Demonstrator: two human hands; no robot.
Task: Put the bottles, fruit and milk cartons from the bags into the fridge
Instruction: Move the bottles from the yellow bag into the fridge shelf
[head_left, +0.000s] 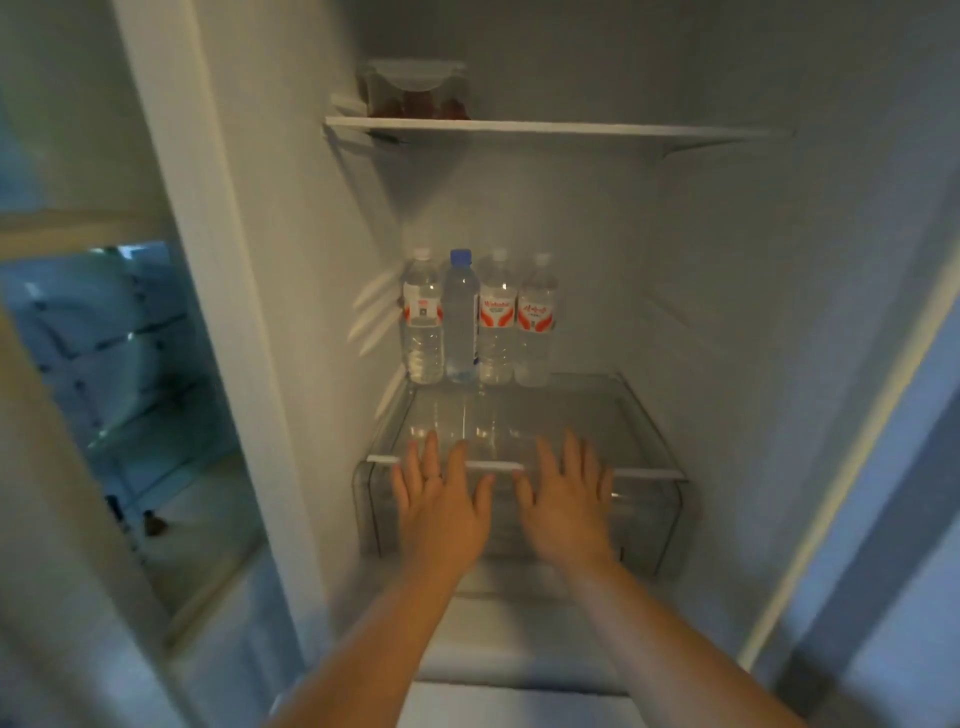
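Bottles (497, 317) upright, well beyond straight fingers (574, 462)

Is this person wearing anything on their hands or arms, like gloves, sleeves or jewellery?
No gloves. The left hand wears a thin ring on one finger; the right hand shows none. The left forearm and right forearm are uncovered as far as the picture shows: no sleeves, watch or bracelet.

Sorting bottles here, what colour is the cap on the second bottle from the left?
Blue; the cap shows in the head view.
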